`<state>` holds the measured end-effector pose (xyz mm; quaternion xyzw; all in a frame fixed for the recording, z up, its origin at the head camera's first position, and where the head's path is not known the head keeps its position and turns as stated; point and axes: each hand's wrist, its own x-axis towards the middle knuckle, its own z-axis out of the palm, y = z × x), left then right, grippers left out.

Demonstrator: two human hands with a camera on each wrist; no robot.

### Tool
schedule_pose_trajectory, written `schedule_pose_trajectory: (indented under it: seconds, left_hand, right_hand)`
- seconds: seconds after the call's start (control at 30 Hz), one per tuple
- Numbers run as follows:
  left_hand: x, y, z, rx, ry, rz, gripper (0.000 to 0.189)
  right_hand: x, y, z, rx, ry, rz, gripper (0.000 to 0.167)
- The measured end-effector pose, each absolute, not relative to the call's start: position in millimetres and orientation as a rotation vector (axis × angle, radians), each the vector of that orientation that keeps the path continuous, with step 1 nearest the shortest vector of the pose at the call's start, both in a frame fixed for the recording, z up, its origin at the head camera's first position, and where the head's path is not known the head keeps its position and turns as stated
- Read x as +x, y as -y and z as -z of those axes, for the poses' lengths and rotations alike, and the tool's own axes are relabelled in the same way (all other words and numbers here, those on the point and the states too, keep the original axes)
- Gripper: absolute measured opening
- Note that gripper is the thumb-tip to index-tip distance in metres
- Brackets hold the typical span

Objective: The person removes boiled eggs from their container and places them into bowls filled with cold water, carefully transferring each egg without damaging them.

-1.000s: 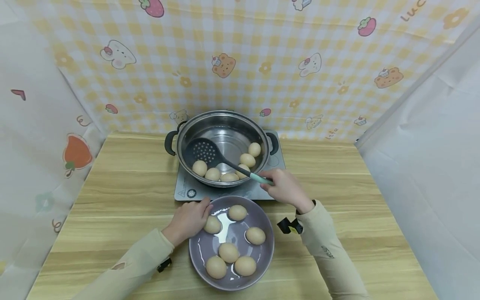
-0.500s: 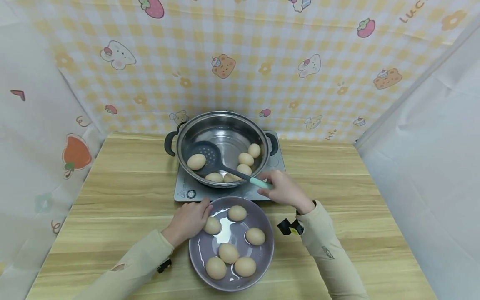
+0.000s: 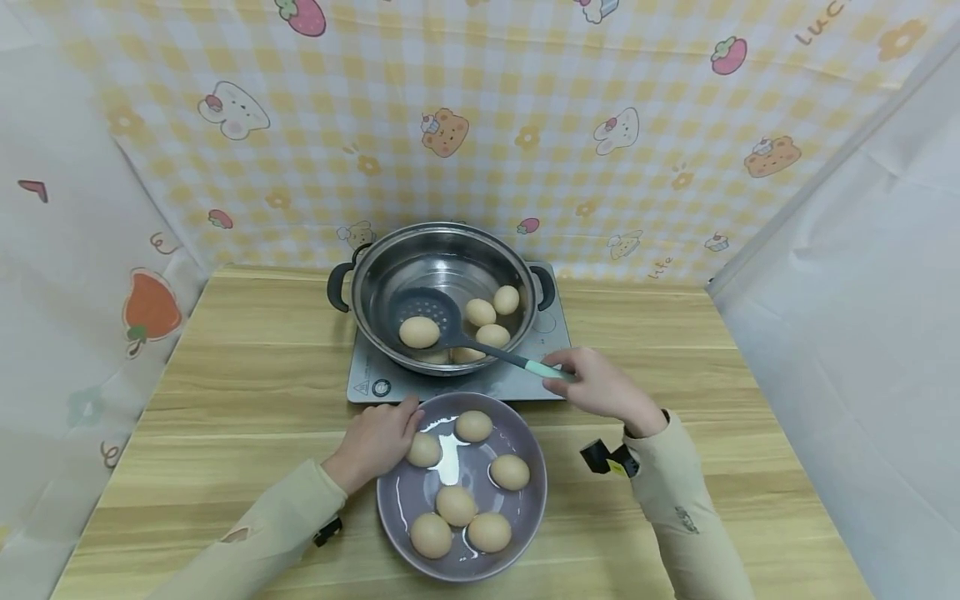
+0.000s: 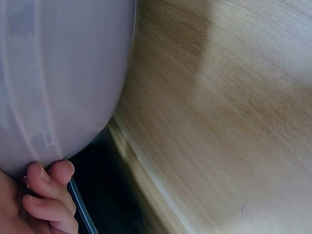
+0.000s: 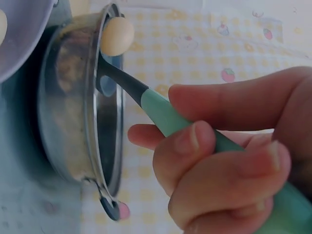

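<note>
My right hand (image 3: 600,385) grips the mint-green handle of a dark skimmer (image 3: 429,310), fingers curled round it in the right wrist view. One egg (image 3: 419,332) lies on the perforated head, held over the inside of the steel pot (image 3: 362,312). More eggs (image 3: 492,336) sit in the pot along its right and near side; some are partly hidden by the skimmer. My left hand (image 3: 377,442) holds the upper-left rim of a purple-grey plate (image 3: 537,500), its fingers curled against the underside in the left wrist view. Several eggs (image 3: 490,532) lie on the plate.
The pot stands on a flat grey cooktop (image 3: 540,333) near the back of the wooden table (image 3: 262,358). A black side handle (image 3: 337,287) sticks out on its left. Behind the table hangs a checked cloth (image 3: 480,167); white sheets (image 3: 862,292) flank both sides.
The skimmer has scooped up an egg from the pot's near left side and moved right and up with it. My right hand has shifted right; my left hand and the plate stay put.
</note>
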<state>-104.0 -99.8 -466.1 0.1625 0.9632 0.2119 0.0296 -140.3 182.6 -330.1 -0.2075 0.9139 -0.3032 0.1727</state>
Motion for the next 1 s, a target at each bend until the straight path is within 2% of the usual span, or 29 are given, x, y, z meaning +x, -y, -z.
schedule_pose_trajectory:
  seconds: [0.43,0.73,1.0]
  left_hand:
    - [-104,100,465,0.502,-2.982,-0.656,0.020]
    - [-104,99,466,0.495,-2.987,-0.642,0.020]
    - [-105,99,465,0.499,-2.986,-0.644,0.019]
  right_hand:
    - [-106,-222,313,-0.602,-2.649,0.833,0.013]
    - [-79,-243,302,-0.581,-2.651,0.822,0.018]
    - [-61,-259,301,-0.626,-2.600,0.855,0.009]
